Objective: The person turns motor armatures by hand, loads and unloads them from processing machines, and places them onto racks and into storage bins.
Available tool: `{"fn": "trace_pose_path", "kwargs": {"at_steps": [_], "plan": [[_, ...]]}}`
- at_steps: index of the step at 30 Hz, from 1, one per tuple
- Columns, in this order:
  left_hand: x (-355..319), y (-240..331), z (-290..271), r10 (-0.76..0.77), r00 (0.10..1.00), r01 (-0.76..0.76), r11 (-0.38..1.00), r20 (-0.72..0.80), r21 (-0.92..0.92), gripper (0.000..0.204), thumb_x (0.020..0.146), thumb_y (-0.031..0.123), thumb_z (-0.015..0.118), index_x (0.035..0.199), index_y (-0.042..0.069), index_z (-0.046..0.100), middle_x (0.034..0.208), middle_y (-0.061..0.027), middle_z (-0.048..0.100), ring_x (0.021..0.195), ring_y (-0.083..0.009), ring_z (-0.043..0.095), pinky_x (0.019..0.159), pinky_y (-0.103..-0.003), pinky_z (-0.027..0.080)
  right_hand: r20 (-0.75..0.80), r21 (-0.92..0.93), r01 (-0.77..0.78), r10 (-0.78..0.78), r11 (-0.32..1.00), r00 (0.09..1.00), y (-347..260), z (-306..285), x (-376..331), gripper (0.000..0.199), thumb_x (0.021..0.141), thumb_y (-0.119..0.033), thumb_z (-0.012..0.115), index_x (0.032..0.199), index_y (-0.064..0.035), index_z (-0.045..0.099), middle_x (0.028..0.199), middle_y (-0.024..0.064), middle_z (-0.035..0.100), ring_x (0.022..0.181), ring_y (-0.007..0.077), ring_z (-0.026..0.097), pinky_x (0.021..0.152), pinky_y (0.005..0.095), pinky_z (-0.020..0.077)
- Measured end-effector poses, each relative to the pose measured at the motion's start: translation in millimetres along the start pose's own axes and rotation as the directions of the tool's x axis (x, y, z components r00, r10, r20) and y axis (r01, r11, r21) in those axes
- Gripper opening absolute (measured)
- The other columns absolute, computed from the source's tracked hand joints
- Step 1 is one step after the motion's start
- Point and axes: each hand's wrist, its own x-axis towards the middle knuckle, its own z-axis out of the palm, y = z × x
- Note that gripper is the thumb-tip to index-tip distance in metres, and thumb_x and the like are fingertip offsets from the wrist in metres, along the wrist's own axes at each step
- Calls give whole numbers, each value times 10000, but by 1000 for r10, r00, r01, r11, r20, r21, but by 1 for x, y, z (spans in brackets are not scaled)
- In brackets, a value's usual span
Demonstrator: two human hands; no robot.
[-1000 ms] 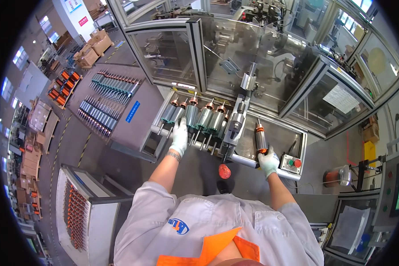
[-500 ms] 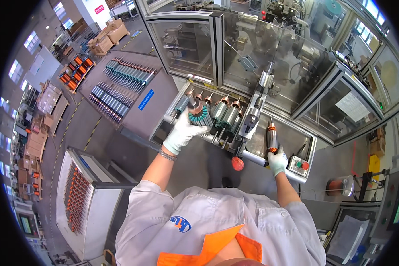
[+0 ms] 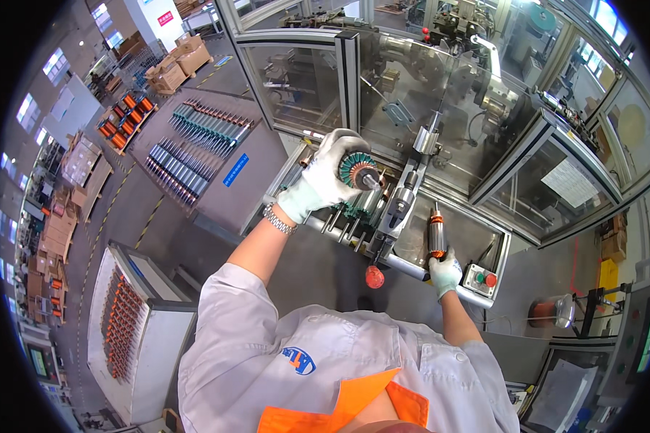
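Note:
My left hand, in a white glove, is closed around a motor armature with green insulation and a copper commutator. Its shaft end points to the right, and the fingers cover much of its body. Below that hand, similar unwound armatures sit in a row, partly hidden. My gloved right hand grips the lower end of a copper-wound armature, whose shaft points away from me over a metal tray. Between my hands stands a metal clamping fixture with a red ball knob.
A control box with green and red buttons is beside my right hand. Ahead rises a glazed machine enclosure. On the left are a table bearing rows of armatures and a white rack of wound ones.
My left hand has moved up and right with the unwound armature, turning it so its shaft end points right. My right hand stays on the wound armature, which has barely shifted.

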Motion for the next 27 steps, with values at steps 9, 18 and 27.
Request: {"fn": "trace_pose_path", "kwargs": {"at_steps": [9,18,27], "plan": [[69,-8,32,-255,942,288,948,218,-133,729,694,207,824,1298,34,456,1193,-136,574,1150,-277,550,1027,-373,412,4,-1,-18,18,1000,1000,4,-3,3,687,742,-314,621,1358,-29,516,963,225,706,891,378,689,814,451,528],[156,-32,85,-442,823,522,837,356,-168,579,825,434,731,1164,-14,592,1055,-102,662,936,-165,597,872,-304,465,-20,7,-1,1,1000,1000,10,4,4,568,754,-302,624,1276,-90,552,940,221,702,866,398,681,783,477,526],[177,-27,109,-652,680,588,759,337,281,617,748,551,670,1094,41,703,1090,-181,700,1014,-320,667,899,-383,492,60,30,-32,31,999,998,4,-5,2,630,761,-312,618,1347,-109,507,1051,205,696,947,387,674,842,460,517]]}}
